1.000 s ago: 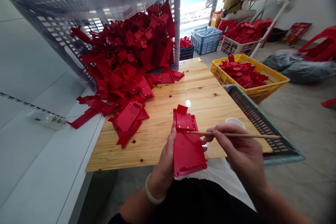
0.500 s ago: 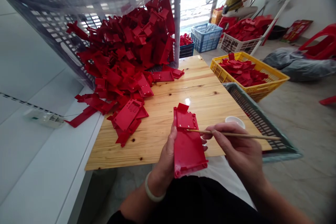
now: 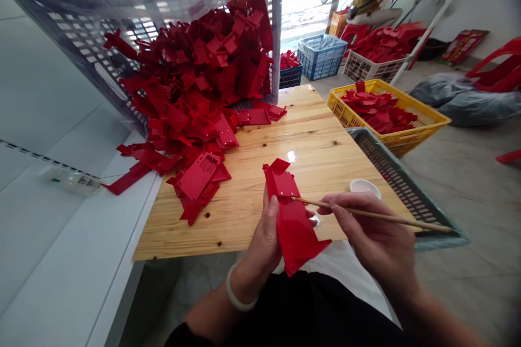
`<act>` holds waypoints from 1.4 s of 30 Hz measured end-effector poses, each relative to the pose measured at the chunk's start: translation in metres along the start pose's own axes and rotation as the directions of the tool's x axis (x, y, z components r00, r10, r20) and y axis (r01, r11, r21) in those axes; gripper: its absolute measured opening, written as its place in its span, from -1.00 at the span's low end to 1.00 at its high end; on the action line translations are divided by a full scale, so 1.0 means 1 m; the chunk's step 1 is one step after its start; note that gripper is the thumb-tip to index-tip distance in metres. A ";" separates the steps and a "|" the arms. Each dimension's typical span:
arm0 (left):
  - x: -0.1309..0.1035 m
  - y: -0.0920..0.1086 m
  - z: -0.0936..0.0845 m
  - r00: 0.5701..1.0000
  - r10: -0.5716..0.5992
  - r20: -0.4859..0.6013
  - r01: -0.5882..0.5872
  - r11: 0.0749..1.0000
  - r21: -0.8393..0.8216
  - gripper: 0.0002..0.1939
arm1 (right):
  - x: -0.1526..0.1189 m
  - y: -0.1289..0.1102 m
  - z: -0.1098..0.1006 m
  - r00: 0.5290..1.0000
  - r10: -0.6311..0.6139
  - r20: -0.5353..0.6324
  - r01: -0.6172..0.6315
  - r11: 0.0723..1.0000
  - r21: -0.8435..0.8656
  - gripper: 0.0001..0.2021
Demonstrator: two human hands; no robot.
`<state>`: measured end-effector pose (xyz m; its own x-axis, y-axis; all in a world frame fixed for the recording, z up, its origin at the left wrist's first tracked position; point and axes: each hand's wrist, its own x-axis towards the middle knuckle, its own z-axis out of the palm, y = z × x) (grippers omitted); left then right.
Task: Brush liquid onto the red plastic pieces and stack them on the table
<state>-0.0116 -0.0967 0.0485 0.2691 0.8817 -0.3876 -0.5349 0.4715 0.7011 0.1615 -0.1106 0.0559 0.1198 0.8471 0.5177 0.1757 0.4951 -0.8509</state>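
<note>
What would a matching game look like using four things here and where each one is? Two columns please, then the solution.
Things:
1. Wooden stick
2. Yellow crate
3. Red panel at the stick's tip
4. Small white dish

Places:
A. In the left hand
B. On the wooden table
C. In the right hand
D. Beyond the table's right edge, holding red parts

Right pairs: 1-C, 2-D, 3-A, 4-B
</note>
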 end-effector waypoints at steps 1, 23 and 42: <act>0.001 -0.001 0.000 1.000 0.029 -0.008 -0.029 1.000 0.010 0.07 | 0.000 -0.001 -0.001 1.000 -0.015 0.028 0.016 0.999 -0.031 -0.82; 0.006 0.000 0.003 0.993 0.120 0.004 -0.120 0.992 0.026 -0.05 | 0.009 -0.013 -0.002 0.929 -0.264 0.258 0.327 0.912 -0.245 -0.69; 0.004 0.008 0.012 0.998 0.045 -0.049 -0.045 0.999 0.001 -0.25 | 0.003 0.000 -0.010 0.943 -0.233 0.236 0.292 0.920 -0.261 -0.73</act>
<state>-0.0048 -0.0893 0.0600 0.2050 0.9000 -0.3848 -0.5454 0.4315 0.7186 0.1718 -0.1100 0.0588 -0.1588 0.7294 0.6654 0.4516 0.6530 -0.6080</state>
